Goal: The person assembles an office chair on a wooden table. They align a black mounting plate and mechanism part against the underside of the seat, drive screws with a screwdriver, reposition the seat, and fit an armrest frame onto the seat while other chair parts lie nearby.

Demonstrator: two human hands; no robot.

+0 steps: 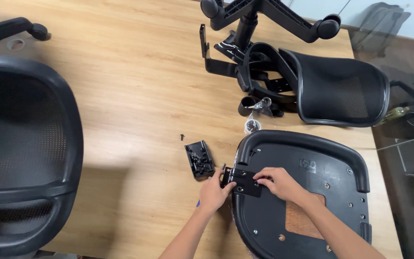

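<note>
An upturned black chair seat [312, 158] lies on the wooden table [135, 86] at the lower right. A flat black metal bracket [243, 180] rests on the seat's left edge. My left hand [213, 193] grips the bracket's left end from the table side. My right hand [275, 182] presses fingertips on the bracket's right end. Just left of them a small black plastic tray [199, 159] holds several dark screws, and one loose screw [182, 137] lies beyond it.
A black mesh chair back with its base and casters [312, 81] lies at the table's far right. Another mesh chair part [20, 153] fills the left. A small bag of hardware [253, 123] sits between the two seats. The table's right edge drops to a dark floor.
</note>
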